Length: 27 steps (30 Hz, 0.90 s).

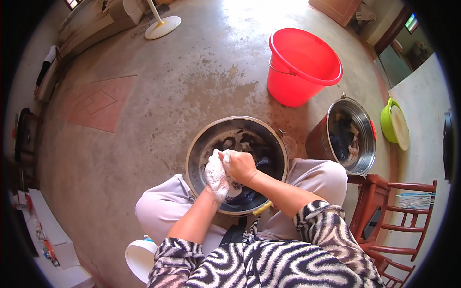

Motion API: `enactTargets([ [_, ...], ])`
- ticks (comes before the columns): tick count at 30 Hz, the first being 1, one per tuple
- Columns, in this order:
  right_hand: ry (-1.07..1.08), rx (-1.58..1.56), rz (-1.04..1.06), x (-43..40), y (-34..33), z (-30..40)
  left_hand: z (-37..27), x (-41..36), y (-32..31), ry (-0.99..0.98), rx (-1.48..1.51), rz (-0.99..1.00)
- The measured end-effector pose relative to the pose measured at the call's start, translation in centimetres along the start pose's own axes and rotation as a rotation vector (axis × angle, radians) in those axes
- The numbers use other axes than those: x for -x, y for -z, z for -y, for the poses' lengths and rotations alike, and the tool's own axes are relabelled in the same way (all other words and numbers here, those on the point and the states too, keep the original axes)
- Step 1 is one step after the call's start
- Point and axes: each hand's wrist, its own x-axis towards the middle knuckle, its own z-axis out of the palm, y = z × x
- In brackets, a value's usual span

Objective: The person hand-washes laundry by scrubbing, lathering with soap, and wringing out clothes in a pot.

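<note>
My left hand [216,176] is coated in thick white soap suds and held above a round metal bucket [191,151] between my knees. Pressed against it, my right hand [240,166] has curled fingers with some foam on them. Whether a cloth or anything else is between the hands is hidden by the suds and fingers. Inside the bucket lies dark wet fabric [264,162] in soapy water with patches of foam. The bucket has a wire handle with a yellow grip [262,208] hanging at its near side.
A red plastic bucket [284,86] stands ahead on the wet concrete floor. Right of me are a metal bucket holding wet clothes [338,140], a green basin [389,124] and a reddish wooden chair [371,187]. A white container [138,257] stands by my left hip.
</note>
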Motion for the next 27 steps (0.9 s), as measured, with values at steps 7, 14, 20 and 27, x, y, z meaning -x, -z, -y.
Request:
enactTargets([
  [7,0.23,0.01,0.004,1.6,1.0,4.6,-1.4,-1.0,3.1,-0.129,-0.071,0.742],
  [14,-0.405,-0.438,-0.047,-1.0,-1.0,-2.5,-2.0,2.6,-2.8,0.19,0.185,0.16],
  [20,0.094,-0.249,0.015,-0.1,1.9,4.5,-0.6,-1.5,3.7,0.007,-0.058,0.119],
  [27,-0.032,0.034,0.031,-1.1,1.0,0.4,-0.3,1.9,-2.1,-0.02,-0.16,0.057],
])
